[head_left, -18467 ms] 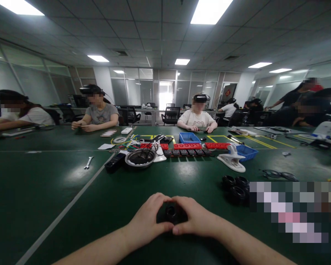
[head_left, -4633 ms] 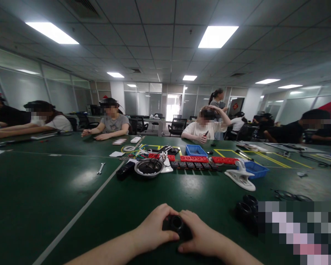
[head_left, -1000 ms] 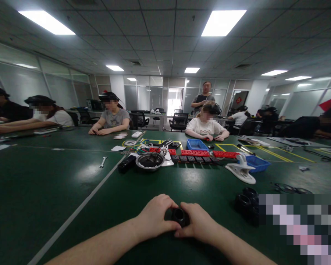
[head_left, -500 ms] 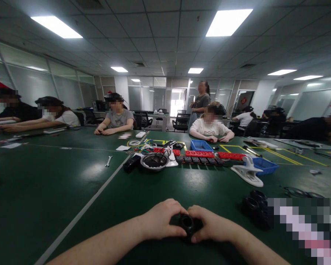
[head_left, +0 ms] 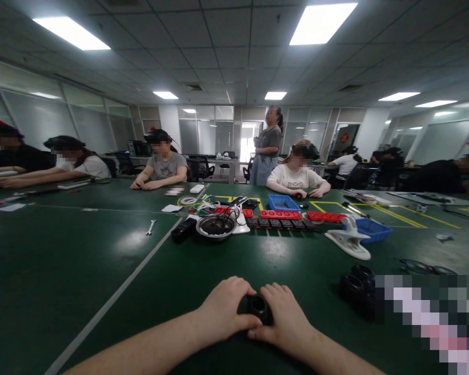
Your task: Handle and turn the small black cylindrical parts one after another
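A small black ring-shaped part [head_left: 258,306] with a round opening on top is between my two hands, low over the green table. My left hand [head_left: 227,307] grips it from the left, thumb in front and fingers behind. On the other side, my right hand [head_left: 283,316] has its fingers along the part's right edge and its thumb at the front, near my left thumb. More black round parts [head_left: 354,285] stand in a cluster to the right.
Ahead on the green table [head_left: 203,260] are a metal bowl [head_left: 216,227], a black device [head_left: 184,229], red strips [head_left: 280,214], blue trays [head_left: 283,202], a white clamp-like stand [head_left: 349,239] and a wrench [head_left: 151,227]. People sit across the table; one person stands behind.
My right hand has turned and closed in around the black part, its fingers now reaching over the right side. The view has shifted slightly. The standing person has moved left.
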### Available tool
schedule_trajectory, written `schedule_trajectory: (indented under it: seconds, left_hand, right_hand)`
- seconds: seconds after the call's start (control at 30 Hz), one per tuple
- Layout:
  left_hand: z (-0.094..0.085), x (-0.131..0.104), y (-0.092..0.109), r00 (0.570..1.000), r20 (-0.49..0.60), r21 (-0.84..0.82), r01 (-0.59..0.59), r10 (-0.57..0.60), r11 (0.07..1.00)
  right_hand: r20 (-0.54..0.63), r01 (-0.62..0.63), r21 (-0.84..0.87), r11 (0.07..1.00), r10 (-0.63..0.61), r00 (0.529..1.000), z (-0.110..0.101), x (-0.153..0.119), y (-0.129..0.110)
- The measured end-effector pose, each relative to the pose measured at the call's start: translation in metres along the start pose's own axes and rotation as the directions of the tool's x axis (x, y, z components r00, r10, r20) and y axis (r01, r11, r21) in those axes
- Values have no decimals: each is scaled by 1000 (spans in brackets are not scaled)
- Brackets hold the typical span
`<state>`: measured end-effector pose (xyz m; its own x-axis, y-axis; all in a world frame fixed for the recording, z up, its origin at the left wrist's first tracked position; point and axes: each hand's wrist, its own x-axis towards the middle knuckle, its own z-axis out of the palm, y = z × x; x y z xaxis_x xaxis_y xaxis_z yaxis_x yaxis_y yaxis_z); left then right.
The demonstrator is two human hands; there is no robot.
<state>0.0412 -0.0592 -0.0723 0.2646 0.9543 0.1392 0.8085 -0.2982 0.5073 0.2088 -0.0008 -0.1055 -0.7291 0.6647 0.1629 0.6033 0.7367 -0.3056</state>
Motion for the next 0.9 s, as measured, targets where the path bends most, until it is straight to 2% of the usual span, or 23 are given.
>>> schedule_trajectory:
  seconds: [0.07,0.23,0.37,0.5,0.63,0.77,0.83,0.9]
  left_hand:
    - [-3,0,-1,998,31,-11,-62,62,998]
    - [-6,1,-6,985,78,-47,-151,155,987]
    - [-5,0,-7,986,74,-68,-145,150,987]
    - [-2,-1,-5,991,67,-84,-112,118,990]
    - [4,-2,0,1000,22,-67,-7,9,998]
    - [9,-4,3,996,-41,-42,76,-77,996]
    - [8,-4,3,997,-43,-40,61,-63,997]
    - [6,-3,1,1000,-21,-57,10,-11,998]
  right_hand:
    - [24,53,86,995,-55,998,-6,0,7]
    - [234,99,377,921,-198,952,-25,1,20]
    - [250,43,435,900,-167,954,-26,2,21]
    - [207,-10,403,915,-80,975,-15,3,20]
    - [103,-14,206,979,-7,995,-7,3,13]
    - [-18,10,31,999,-10,1000,-3,0,4]
    - [-13,25,46,999,-25,1000,-3,-1,3]
    - [42,48,128,991,-54,998,-6,-1,6]
